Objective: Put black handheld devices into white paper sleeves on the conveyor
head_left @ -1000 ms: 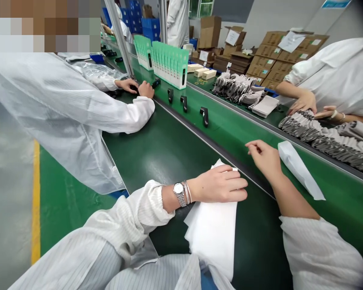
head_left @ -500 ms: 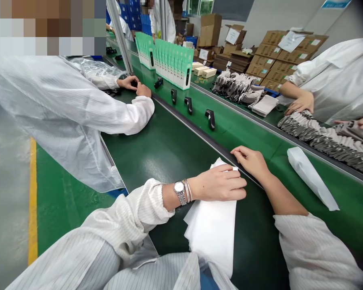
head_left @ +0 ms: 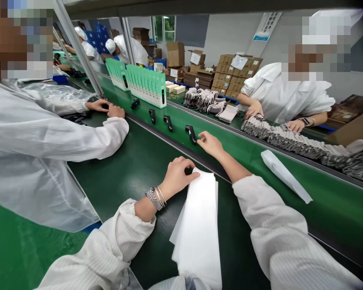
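Note:
My left hand (head_left: 180, 175) is closed at the top corner of a stack of thin white flat bags (head_left: 201, 225), its thumb on the top one and its fingers curled behind the edge. A watch and bracelets circle that wrist. My right hand (head_left: 211, 144) reaches over the green belt with its fingers slightly apart and nothing visible in them. Its fingertips are beside the lower end of a black angled handheld device (head_left: 191, 133); whether they touch is unclear. Similar black devices, one (head_left: 168, 123) and another (head_left: 152, 116), lie farther along the belt.
A long wrapped white packet (head_left: 286, 176) lies on the belt at right. Green-and-white boxes (head_left: 147, 85) stand in a row farther back. Across the belt, a co-worker's hands (head_left: 254, 109) rest by piled grey pouches (head_left: 293, 139). Another co-worker's sleeve (head_left: 63, 133) is close at left.
My right hand has moved forward from the belt's near edge to the nearest black device. My left hand has shifted from lying over the stack to gripping its top corner. The view has turned right.

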`<action>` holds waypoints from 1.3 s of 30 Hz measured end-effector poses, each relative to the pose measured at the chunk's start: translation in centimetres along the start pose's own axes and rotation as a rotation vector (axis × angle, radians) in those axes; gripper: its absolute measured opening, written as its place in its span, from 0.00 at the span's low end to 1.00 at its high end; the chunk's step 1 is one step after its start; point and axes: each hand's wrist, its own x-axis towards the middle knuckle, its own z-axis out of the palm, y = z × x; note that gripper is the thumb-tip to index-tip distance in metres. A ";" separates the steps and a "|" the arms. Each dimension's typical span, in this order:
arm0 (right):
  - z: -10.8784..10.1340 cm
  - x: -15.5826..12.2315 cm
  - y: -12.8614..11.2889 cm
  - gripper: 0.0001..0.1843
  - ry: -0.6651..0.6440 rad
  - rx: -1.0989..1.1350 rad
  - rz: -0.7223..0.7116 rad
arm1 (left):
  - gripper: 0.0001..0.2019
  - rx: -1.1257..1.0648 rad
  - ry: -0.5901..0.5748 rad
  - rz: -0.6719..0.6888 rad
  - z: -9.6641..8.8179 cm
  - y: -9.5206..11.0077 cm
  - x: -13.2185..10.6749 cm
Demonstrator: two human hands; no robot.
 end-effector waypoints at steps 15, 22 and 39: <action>0.4 -1.8 0.6 0.40 0.049 0.773 0.092 | 0.11 -0.007 0.001 0.140 0.0 0.5 0.3; -4.0 -8.5 -1.0 0.63 0.072 1.233 -0.059 | 0.11 0.116 0.050 0.251 -0.3 0.6 0.2; -2.5 -12.2 -5.3 0.28 -0.390 0.976 -0.201 | 0.04 -0.395 0.360 0.214 -1.5 2.4 -0.5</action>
